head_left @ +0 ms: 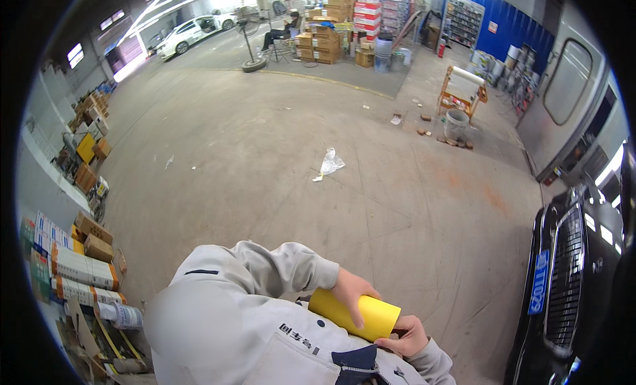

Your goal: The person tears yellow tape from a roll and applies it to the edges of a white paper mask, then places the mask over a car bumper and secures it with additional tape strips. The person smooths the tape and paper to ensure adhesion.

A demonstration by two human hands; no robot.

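A bright yellow roll (341, 313), like a rolled sheet or tube, lies slantwise in front of my light grey jacket. My left hand (354, 293) is closed over its top, the thumb lying along the near side. At the right end my right hand (405, 336) grips the edge with curled fingers and thumb. The roll hides part of those fingers, and I cannot make out what its inside holds.
A black car's front (563, 279) stands close at right. Boxes and long cartons (86, 266) line the left wall. A crumpled plastic bag (330, 162) lies on the floor ahead. Farther off are a bucket (456, 123), an orange rack (464, 90) and a white car (195, 34).
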